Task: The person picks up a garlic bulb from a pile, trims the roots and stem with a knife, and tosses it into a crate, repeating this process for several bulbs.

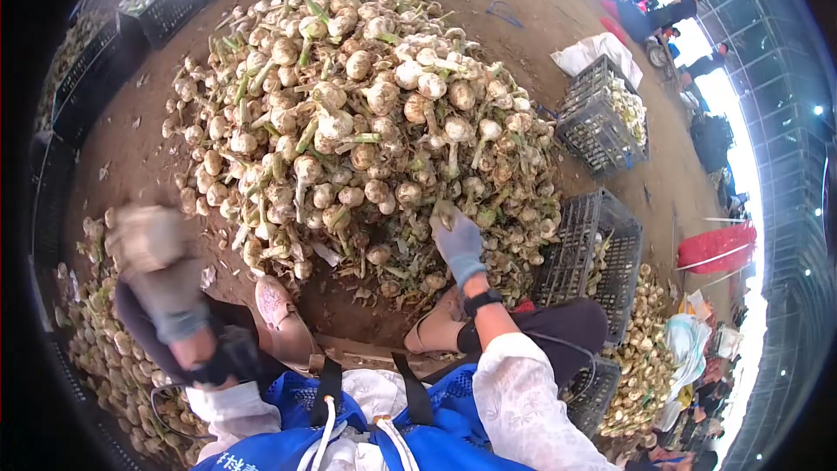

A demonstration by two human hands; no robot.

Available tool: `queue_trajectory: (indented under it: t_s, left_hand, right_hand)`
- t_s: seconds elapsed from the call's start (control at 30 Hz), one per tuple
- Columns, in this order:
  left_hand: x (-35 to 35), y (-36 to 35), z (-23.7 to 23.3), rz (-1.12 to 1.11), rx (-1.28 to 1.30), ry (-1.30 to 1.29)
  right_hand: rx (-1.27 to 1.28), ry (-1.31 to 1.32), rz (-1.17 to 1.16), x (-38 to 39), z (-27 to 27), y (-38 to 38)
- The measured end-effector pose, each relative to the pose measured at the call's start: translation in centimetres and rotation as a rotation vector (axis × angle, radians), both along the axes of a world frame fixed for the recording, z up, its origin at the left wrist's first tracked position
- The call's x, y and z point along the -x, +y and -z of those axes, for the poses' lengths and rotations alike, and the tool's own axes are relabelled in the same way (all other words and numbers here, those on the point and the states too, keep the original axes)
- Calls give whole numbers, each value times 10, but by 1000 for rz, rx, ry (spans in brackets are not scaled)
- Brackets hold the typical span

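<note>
A large heap of garlic bulbs (349, 122) with cut stalks and dry leaves lies on the ground before me. My right hand (455, 240), in a grey-blue glove, reaches into the near edge of this heap. Its fingers are curled down among the stalks, closed on something I cannot make out. My left hand (157, 253), also gloved, is off to the left beside my knee, above a second spread of garlic (122, 358). Motion smears it, so its fingers and anything in them do not show.
Black plastic crates (593, 244) stand close on my right, another crate of garlic (615, 113) farther back. More crates (87, 78) line the left. Loose garlic (641, 358) lies behind the right crates. A red sack (717, 249) and several people (671, 13) are at far right.
</note>
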State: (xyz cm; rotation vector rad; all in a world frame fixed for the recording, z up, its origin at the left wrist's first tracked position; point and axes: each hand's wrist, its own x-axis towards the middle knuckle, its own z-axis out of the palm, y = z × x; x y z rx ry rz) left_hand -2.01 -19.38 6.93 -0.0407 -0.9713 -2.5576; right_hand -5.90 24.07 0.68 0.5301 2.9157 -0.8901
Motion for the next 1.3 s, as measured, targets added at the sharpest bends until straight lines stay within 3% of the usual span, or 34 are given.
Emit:
queue_trajectory:
  t_s: [0.03, 0.1, 0.13, 0.2, 0.23, 0.27, 0.3, 0.33, 0.37, 0.4, 0.43, 0.5, 0.57, 0.6, 0.63, 0.67, 0.7, 0.73, 0.77, 0.83, 0.87, 0.9, 0.97, 1.0, 1.03, 1.1, 1.17, 1.23, 1.3]
  left_hand:
    - [-14, -36, -28, 12, 10, 5]
    - [-48, -86, -78, 587, -604, 627]
    - [-48, -79, -86, 579, -591, 640]
    - [-46, -44, -103, 889, -286, 655]
    - [-45, -33, -87, 753, -239, 552]
    - [-55, -41, -19, 135, -150, 103]
    - [-37, 23, -33, -37, -46, -174]
    - [-25, 67, -34, -236, 864, -338]
    - [-13, 87, -18, 111, 489, -343]
    - [-8, 114, -3, 224, 204, -544]
    - [3, 133, 54, 328, 114, -334]
    - [2, 177, 61, 507, 367, -483]
    - [-4, 186, 32, 772, 165, -406]
    - [-6, 183, 30, 841, 296, -327]
    - [-6, 183, 39, 857, 297, -331]
    - [-4, 185, 50, 705, 641, -59]
    - [-3, 189, 57, 524, 962, 227]
    - [-11, 191, 48, 685, 772, -24]
    - [-14, 199, 60, 700, 773, -17]
    - [-17, 217, 82, 718, 76, -415]
    - [-21, 217, 82, 665, 255, -398]
    - [-24, 217, 80, 670, 264, -398]
    - [-27, 212, 44, 637, 949, -259]
    - [-26, 207, 39, 785, 928, -404]
    - [-28, 206, 49, 792, 940, -409]
    - [-34, 206, 96, 642, 886, -130]
    - [-34, 206, 99, 669, 794, -219]
    - [-35, 204, 85, 673, 932, -46]
    - [-33, 202, 69, 725, 908, -40]
  right_hand:
    - [10, 5, 12, 6, 5, -5]
    - [-6, 295, -201, 26, 18, -15]
    - [-66, 89, -248, 37, 20, -19]
    - [-194, 16, -295, 46, 18, -33]
    - [-324, -66, -323, 50, 19, -41]
    - [-322, -43, -322, 51, 23, -40]
    - [-319, -34, -342, 50, 21, -42]
    - [-239, 13, -302, 49, 18, -42]
    - [-162, 55, -254, 45, 14, -43]
    - [-77, 186, -277, 37, 3, -51]
    - [111, 183, -303, 25, -18, -64]
    - [440, 183, -379, -6, -56, -90]
    - [523, 282, -568, -31, -65, -98]
    - [619, 199, -549, -41, -72, -92]
    - [714, 120, -523, -51, -88, -85]
    - [713, 123, -506, -57, -89, -73]
    - [615, 186, -478, -63, -90, -62]
    - [515, 247, -452, -68, -89, -54]
    - [513, 252, -437, -72, -88, -49]
    - [-183, 279, -637, -81, -85, -38]
    - [-136, 322, -626, -83, -81, -38]
    - [-131, 326, -619, -85, -82, -36]
    - [-266, 248, -692, -86, -90, -41]
    - [-296, 260, -711, -86, -86, -43]
    - [-284, 260, -703, -86, -85, -46]
    - [-342, 247, -749, -85, -87, -50]
    - [-343, 244, -750, -87, -86, -51]
    - [-361, 377, -766, -87, -86, -49]
    - [-362, 363, -766, -87, -83, -45]
